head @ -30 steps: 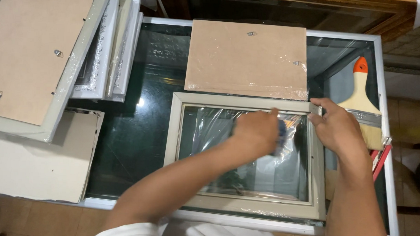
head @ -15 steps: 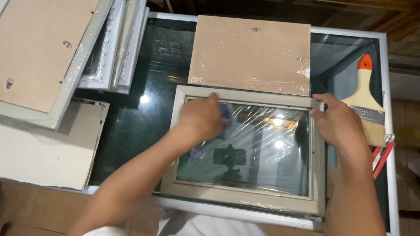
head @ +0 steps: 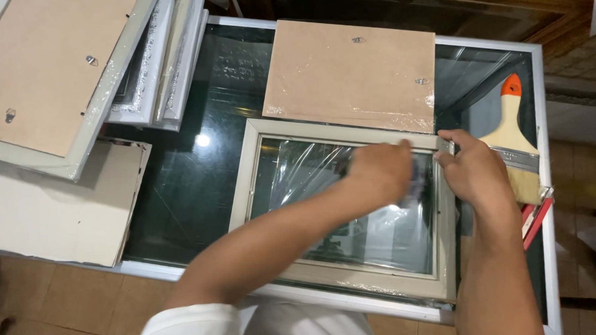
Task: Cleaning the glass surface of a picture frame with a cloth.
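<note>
A pale wooden picture frame [head: 246, 185] lies face down on a glass-topped counter [head: 185, 183], its pane covered with crinkled clear film. My left hand [head: 380, 170] is closed on a small dark cloth and presses it on the pane near the frame's upper right. My right hand [head: 473, 170] grips the frame's top right corner and holds it still. A brown backing board [head: 351, 73] lies just beyond the frame, touching its top edge.
A wide paintbrush [head: 513, 142] with an orange-tipped handle lies at the right edge, a red tool [head: 535, 222] beside it. Stacked frames [head: 150, 56] and a board-backed frame [head: 44, 66] fill the upper left. A flat cardboard sheet [head: 59, 205] overhangs the left side.
My left hand has swept the cloth across the pane: from the right side to the upper left, then back to the upper right. My right hand has stayed on the corner.
</note>
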